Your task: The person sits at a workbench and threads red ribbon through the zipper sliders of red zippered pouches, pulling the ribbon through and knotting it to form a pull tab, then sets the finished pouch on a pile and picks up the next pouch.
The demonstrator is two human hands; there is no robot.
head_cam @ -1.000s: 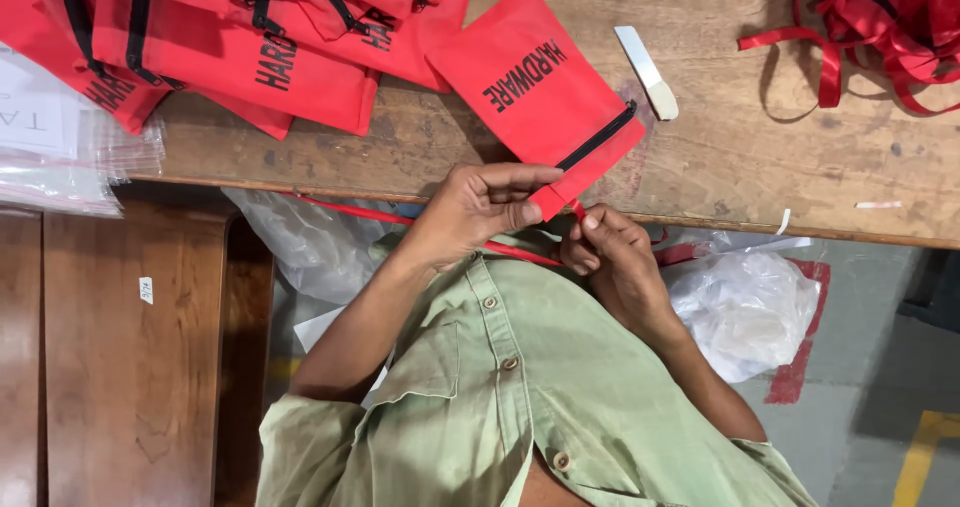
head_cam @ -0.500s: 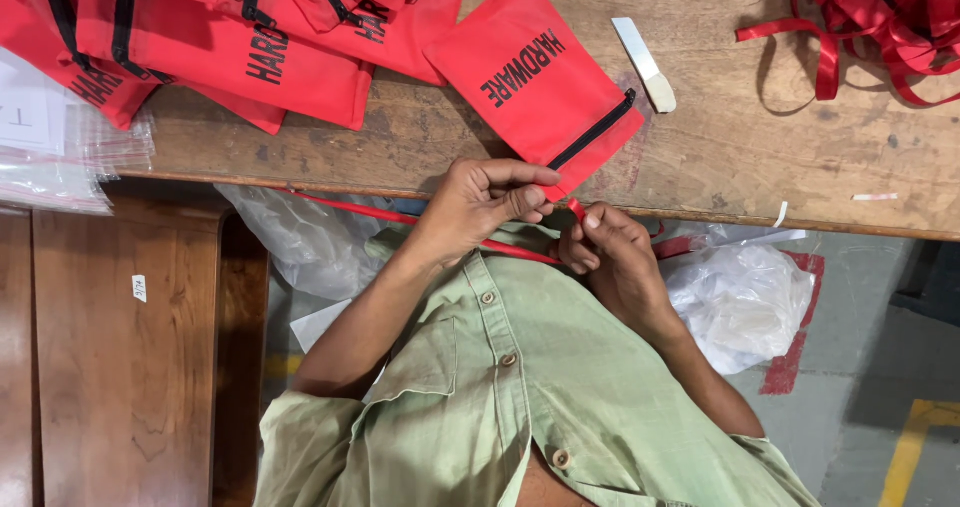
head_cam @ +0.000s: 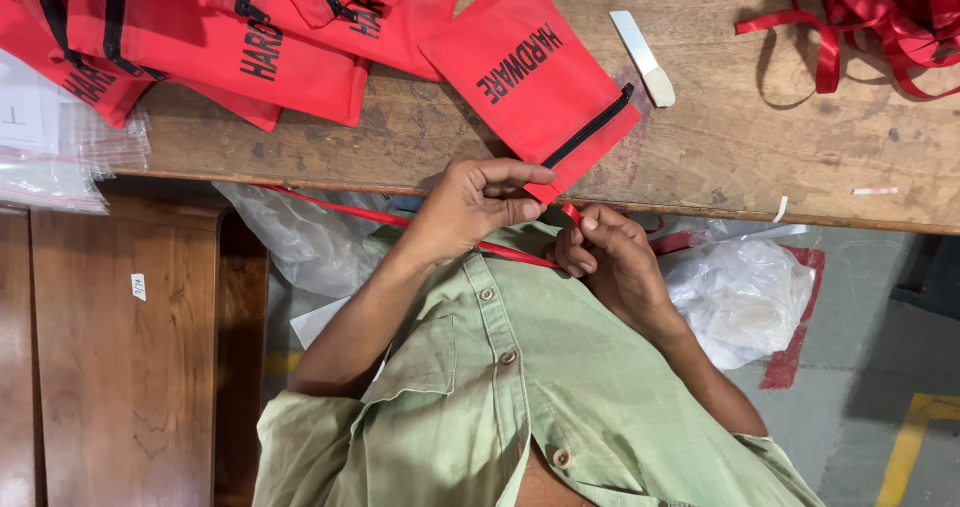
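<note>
at the far left, a stack of clear plastic bags (head_cam: pixel 50 157) is lying over the table edge. beside it, a pile of red zip pouches (head_cam: pixel 230 47) with black zips and black lettering is spreading across the wooden table (head_cam: pixel 760 157), apparently set aside out of the working spot.

one red pouch (head_cam: pixel 530 77) is lying apart from that pile, slanting down so that its zip end is overhanging the near edge of the table, where both hands can get at it. it is flat, bright red cloth with black print on its face and a black zip running along one short side.

the left hand (head_cam: pixel 470 207) is pinching the pouch's lower corner, thumb and fingers (head_cam: pixel 520 177) closing on the cloth just by the zip end, seemingly to steady it. a thin red ribbon (head_cam: pixel 380 215) is running below the table edge, passing under this hand and across the green shirt (head_cam: pixel 520 397).

the right hand (head_cam: pixel 605 257) is sitting just beside the left, its fingertips (head_cam: pixel 590 225) curling in and nipping a short red end right at the pouch corner; whether that is the ribbon's tip is hard to tell.

further right, a flat white tool (head_cam: pixel 645 57) is lying on the table, crumpled clear plastic (head_cam: pixel 740 292) is sitting below the edge, and a tangle of red ribbons (head_cam: pixel 880 17) is waiting in the far corner.
</note>
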